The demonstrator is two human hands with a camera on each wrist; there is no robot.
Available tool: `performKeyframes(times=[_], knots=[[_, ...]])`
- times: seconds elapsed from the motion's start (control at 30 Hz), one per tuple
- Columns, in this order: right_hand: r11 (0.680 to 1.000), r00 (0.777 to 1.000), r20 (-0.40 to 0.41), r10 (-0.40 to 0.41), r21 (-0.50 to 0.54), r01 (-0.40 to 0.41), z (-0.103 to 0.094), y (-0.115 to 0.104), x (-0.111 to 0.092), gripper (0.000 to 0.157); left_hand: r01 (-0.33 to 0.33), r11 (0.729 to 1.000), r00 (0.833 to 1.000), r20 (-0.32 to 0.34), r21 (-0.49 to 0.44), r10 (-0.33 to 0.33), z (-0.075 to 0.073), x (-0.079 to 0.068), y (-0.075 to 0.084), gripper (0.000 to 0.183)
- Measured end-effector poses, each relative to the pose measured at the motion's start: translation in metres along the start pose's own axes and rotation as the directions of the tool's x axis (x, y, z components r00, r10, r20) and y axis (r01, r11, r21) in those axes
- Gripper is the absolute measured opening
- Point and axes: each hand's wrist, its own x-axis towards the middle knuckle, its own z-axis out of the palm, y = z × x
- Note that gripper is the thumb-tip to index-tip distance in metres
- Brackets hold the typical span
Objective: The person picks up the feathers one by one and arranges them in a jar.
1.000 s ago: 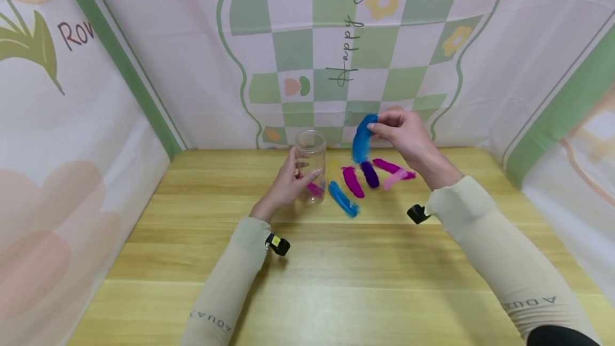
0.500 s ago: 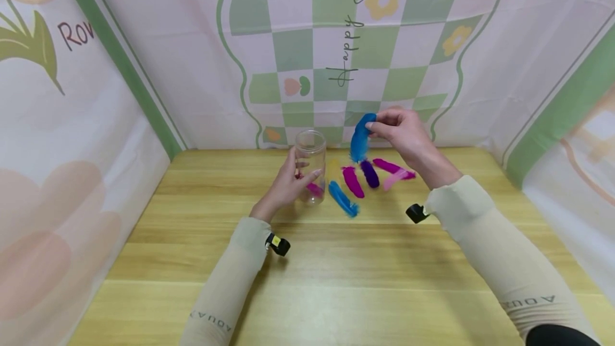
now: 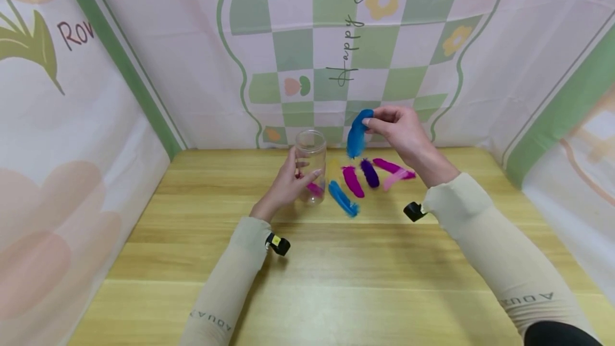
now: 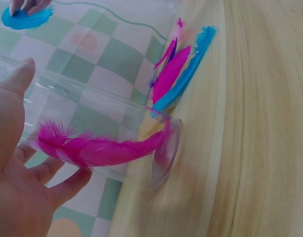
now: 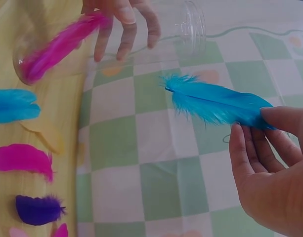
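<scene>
My left hand [image 3: 286, 181] grips a clear plastic jar [image 3: 312, 146] that stands upright and open-topped on the table. Inside the jar leans one magenta feather [image 4: 107, 150]. To the right, my right hand [image 3: 401, 130] pinches a blue feather [image 3: 356, 135] by its tip between thumb and fingers. That feather hangs above the table, quill end down, apart from the jar. In the right wrist view its fluffy end points toward the jar, with the right hand [image 5: 275, 168] at the other end.
On the wooden table [image 3: 307, 271] right of the jar lie a light blue feather [image 3: 343, 198], a magenta feather [image 3: 353, 182], a purple feather [image 3: 369, 173], a pale yellow feather [image 5: 45, 136] and a pink feather [image 3: 395, 179] crossing another magenta one. A checked cloth [image 3: 331, 47] hangs behind.
My right hand has moved slightly left and up with the blue feather, whose lower end now hangs clear of the purple feather in the head view. The left hand and jar have stayed put.
</scene>
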Motion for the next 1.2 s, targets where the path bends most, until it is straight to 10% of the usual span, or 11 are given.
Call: performKeyframes(times=[1.2], knots=[[0.989, 0.997, -0.013, -0.079, 0.122, 0.080, 0.018, -0.016, 0.006, 0.022, -0.002, 1.000, 1.000, -0.001, 0.022, 0.002, 0.001, 0.002, -0.001, 0.065]])
